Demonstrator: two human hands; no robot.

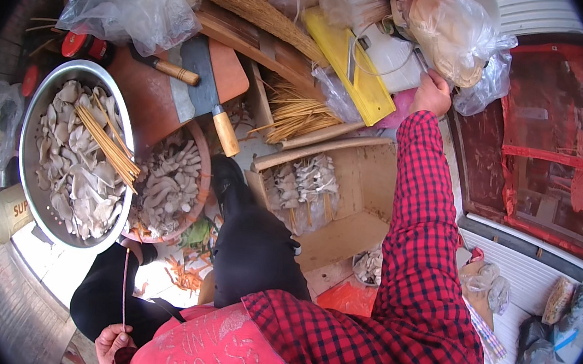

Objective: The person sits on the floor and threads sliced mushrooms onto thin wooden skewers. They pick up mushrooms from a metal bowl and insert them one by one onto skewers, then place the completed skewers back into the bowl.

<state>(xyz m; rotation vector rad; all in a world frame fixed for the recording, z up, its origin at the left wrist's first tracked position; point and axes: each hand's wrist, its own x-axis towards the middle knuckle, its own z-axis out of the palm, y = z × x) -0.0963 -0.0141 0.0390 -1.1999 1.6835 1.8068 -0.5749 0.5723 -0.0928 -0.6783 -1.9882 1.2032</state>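
At the lower left my left hand [113, 344] pinches a thin reddish stick [125, 287], which points away from me. My right hand [433, 93] is stretched out to the upper right, its fingertips at the end of a slim metal-looking object [420, 59]; whether it grips this is unclear. Beside that hand sits a clear plastic bag [448, 33] with pale round contents. A steel colander [27, 138] on the left holds torn oyster mushrooms [78, 159], with a bundle of bamboo skewers [106, 144] lying across them. Skewered mushrooms [316, 176] lie inside a cardboard box [360, 184] in front of me.
A cleaver [200, 84] and a wooden-handled knife [170, 69] rest on an orange-brown board [138, 96]. Nearby are a yellow slicer [349, 65], loose skewers [299, 111] and a pink basin [204, 173] of mushrooms. Carrot scraps [187, 272] litter the floor. A red-taped cabinet [560, 157] stands right.
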